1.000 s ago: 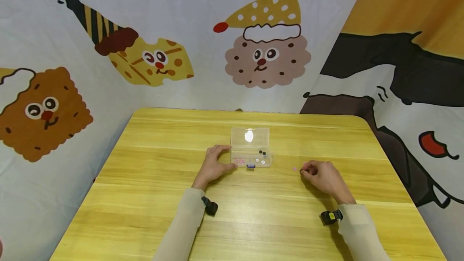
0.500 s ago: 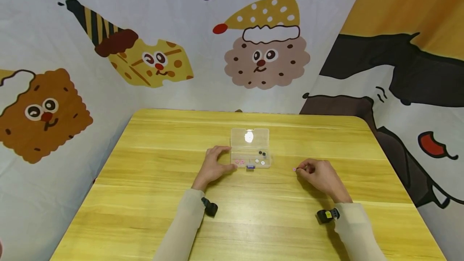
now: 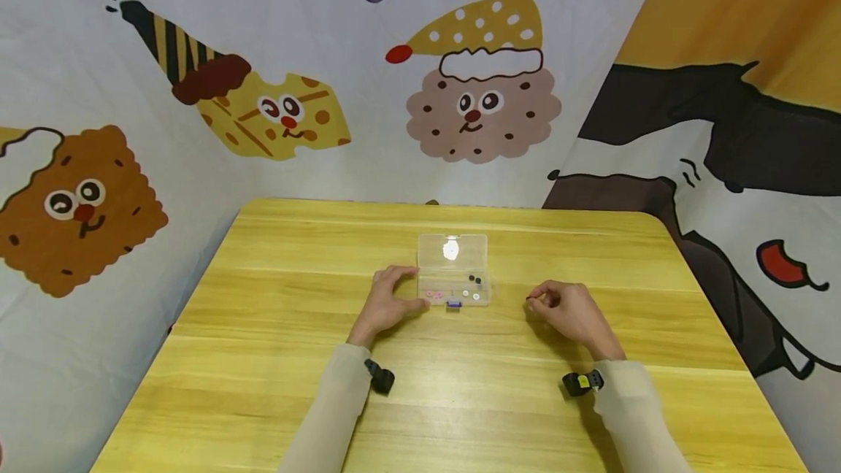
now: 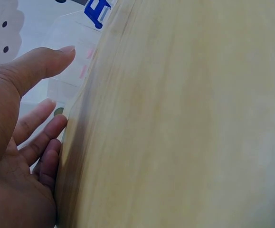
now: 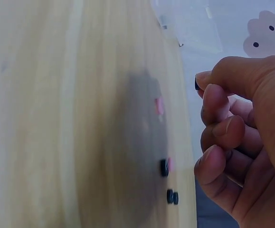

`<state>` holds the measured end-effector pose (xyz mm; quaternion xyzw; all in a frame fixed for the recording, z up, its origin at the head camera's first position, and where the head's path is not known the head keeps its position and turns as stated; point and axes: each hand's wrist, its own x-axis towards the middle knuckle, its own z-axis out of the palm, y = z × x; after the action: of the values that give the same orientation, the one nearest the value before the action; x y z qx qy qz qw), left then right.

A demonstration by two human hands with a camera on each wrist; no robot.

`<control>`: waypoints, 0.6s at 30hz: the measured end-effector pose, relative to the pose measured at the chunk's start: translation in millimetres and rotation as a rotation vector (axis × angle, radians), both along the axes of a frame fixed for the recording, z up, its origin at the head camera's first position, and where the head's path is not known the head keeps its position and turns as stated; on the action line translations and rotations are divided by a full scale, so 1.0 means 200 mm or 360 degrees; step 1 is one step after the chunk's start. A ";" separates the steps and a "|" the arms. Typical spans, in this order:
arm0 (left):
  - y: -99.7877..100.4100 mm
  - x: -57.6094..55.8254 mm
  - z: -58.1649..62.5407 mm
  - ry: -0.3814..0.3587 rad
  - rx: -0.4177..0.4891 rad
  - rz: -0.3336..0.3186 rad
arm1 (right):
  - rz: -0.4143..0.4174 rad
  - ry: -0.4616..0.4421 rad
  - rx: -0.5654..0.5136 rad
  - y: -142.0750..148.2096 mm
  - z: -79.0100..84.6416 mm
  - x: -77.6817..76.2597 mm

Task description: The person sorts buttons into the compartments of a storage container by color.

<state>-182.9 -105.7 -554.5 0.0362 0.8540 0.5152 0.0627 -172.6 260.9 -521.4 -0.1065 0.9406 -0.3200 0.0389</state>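
Observation:
A clear plastic box stands with its lid raised in the head view; pink discs, white discs and black discs lie inside. My left hand rests at its left end, thumb by the front corner and index finger by the back corner, the fingers loosely spread. To the right of the box, my right hand pinches a small black disc between thumb and index finger, above the table.
Under my right hand, in the right wrist view, loose pink pieces and black pieces lie on the wooden table. A blue latch sits at the box's front. Behind the table hangs a printed cloth.
My right hand has moved left toward the box and slightly away from me, the black disc in its fingertips. The pink disc beside it is now out of sight. My left hand stays put.

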 end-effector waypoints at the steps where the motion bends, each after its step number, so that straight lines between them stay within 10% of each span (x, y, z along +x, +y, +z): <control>1: 0.00 0.00 0.00 -0.0001 0.0000 -0.0001 | -0.0003 0.0001 -0.0007 -0.01 0.00 -0.01; 18: 0.00 0.00 0.00 -0.0007 0.0024 0.0000 | 0.0051 0.0051 -0.0123 -0.19 0.05 -0.10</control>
<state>-182.8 -106.2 -555.5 0.0357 0.8499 0.5218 0.0645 -192.2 223.2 -510.8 -0.1280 0.9262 -0.3537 0.0249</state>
